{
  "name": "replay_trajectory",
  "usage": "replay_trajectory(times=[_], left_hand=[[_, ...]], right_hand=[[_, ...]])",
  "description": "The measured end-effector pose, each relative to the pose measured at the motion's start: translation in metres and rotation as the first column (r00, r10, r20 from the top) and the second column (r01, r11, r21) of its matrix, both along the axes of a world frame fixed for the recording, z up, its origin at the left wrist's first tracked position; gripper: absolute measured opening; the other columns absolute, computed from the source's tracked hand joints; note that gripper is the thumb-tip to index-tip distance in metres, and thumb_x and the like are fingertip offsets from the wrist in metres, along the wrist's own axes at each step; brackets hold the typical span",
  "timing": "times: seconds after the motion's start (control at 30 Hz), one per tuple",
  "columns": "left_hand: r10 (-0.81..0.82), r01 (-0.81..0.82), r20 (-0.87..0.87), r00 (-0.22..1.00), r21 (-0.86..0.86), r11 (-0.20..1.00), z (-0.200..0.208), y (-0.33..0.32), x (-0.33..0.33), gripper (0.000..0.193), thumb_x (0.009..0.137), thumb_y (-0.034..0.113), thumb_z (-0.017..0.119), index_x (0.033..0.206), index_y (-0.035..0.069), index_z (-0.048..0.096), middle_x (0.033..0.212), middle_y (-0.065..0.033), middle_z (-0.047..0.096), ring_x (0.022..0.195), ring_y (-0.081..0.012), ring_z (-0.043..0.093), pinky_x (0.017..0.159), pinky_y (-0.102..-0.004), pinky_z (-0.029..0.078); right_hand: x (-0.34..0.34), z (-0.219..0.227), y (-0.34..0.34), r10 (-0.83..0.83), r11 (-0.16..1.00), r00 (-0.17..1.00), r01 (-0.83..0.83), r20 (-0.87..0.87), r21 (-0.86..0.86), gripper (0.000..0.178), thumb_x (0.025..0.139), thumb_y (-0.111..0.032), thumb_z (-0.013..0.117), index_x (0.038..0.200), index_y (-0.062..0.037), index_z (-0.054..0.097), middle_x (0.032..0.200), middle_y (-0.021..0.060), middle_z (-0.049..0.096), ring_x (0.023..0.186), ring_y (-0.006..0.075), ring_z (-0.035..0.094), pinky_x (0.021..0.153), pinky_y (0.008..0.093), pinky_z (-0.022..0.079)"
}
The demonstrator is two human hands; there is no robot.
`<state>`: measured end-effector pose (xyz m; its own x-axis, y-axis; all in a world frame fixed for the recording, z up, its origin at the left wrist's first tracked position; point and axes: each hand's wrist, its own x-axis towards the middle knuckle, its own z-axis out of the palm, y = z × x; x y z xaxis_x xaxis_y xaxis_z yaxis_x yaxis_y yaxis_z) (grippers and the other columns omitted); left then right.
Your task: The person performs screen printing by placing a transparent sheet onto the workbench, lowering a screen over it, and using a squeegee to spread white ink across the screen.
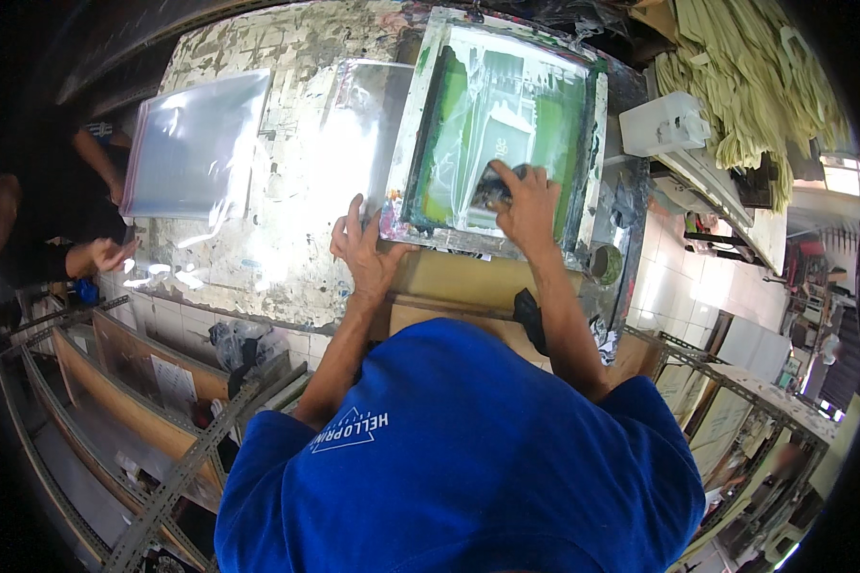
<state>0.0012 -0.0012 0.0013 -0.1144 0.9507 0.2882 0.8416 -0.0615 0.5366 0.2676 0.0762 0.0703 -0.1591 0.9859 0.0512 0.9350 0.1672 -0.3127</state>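
A silk-screen frame (597,143) with green mesh (454,95) lies on the stained worktable, its inside streaked with white and smeared dark along the edges. My right hand (528,205) is closed around a dark, ink-stained wad (490,188), pressed to the mesh near the frame's front side; whether it is a rag I cannot tell. By the front left corner of the frame, my left hand (363,250) rests with its fingers spread. Beneath and beyond those fingers lies a clear plastic sheet (358,119), partly lost in glare.
A stack of clear plastic bags (196,143) lies on the table's left side, with another person's hand (108,255) close by. At right stand a translucent tub (661,124) and a small round cup (604,263). Pale yellow strips (745,86) hang beyond; metal shelving (153,411) fills the lower left.
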Motion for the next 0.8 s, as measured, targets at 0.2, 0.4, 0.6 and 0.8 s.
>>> replay_trajectory(times=[0.2, 0.4, 0.6, 0.8], left_hand=[[-0.020, 0.020, 0.025, 0.999, 0.025, 0.999, -0.002, 0.001, -0.001, 0.089, 0.060, 0.059, 0.088, 0.128, 0.004, 0.068, 0.155, -0.0178, 0.041, 0.134, -0.0426, 0.033, 0.112, -0.0564, 0.022], [-0.001, 0.000, 0.068, 0.998, 0.013, 1.000, 0.004, -0.003, 0.001, 0.087, 0.061, 0.057, 0.088, 0.129, 0.007, 0.067, 0.152, -0.0175, 0.045, 0.134, -0.0421, 0.034, 0.112, -0.0566, 0.023], [-0.056, 0.051, 0.170, 0.984, 0.036, 0.998, 0.002, 0.001, -0.001, 0.085, 0.065, 0.060, 0.085, 0.129, 0.006, 0.066, 0.123, -0.0066, 0.066, 0.123, -0.0291, 0.048, 0.106, -0.0480, 0.020], [-0.072, 0.043, 0.257, 0.964, 0.118, 0.992, 0.010, 0.002, 0.002, 0.086, 0.062, 0.047, 0.091, 0.130, 0.002, 0.065, 0.117, -0.0066, 0.068, 0.120, -0.0256, 0.049, 0.106, -0.0450, 0.019]], right_hand=[[0.030, -0.023, 0.093, -0.063, 0.965, 0.998, 0.060, 0.004, 0.254, 0.071, 0.072, -0.018, 0.083, 0.139, -0.0256, 0.060, 0.118, 0.0218, 0.062, 0.116, 0.0359, 0.052, 0.091, 0.0488, 0.034], [0.053, -0.013, 0.156, -0.015, 0.985, 0.984, 0.045, -0.179, 0.164, 0.054, 0.077, -0.021, 0.081, 0.129, -0.0238, 0.067, 0.115, 0.0258, 0.067, 0.108, 0.0386, 0.061, 0.088, 0.0465, 0.041], [0.039, 0.000, 0.125, 0.003, 0.963, 1.000, 0.001, -0.014, 0.270, 0.039, 0.079, -0.017, 0.078, 0.116, -0.0205, 0.070, 0.096, 0.0138, 0.071, 0.095, 0.0339, 0.066, 0.077, 0.0497, 0.046], [0.013, 0.034, 0.029, 0.065, 0.969, 0.995, -0.045, -0.076, 0.244, 0.032, 0.078, -0.012, 0.076, 0.109, -0.0164, 0.070, 0.094, 0.0125, 0.069, 0.086, 0.0334, 0.064, 0.075, 0.0461, 0.045]])
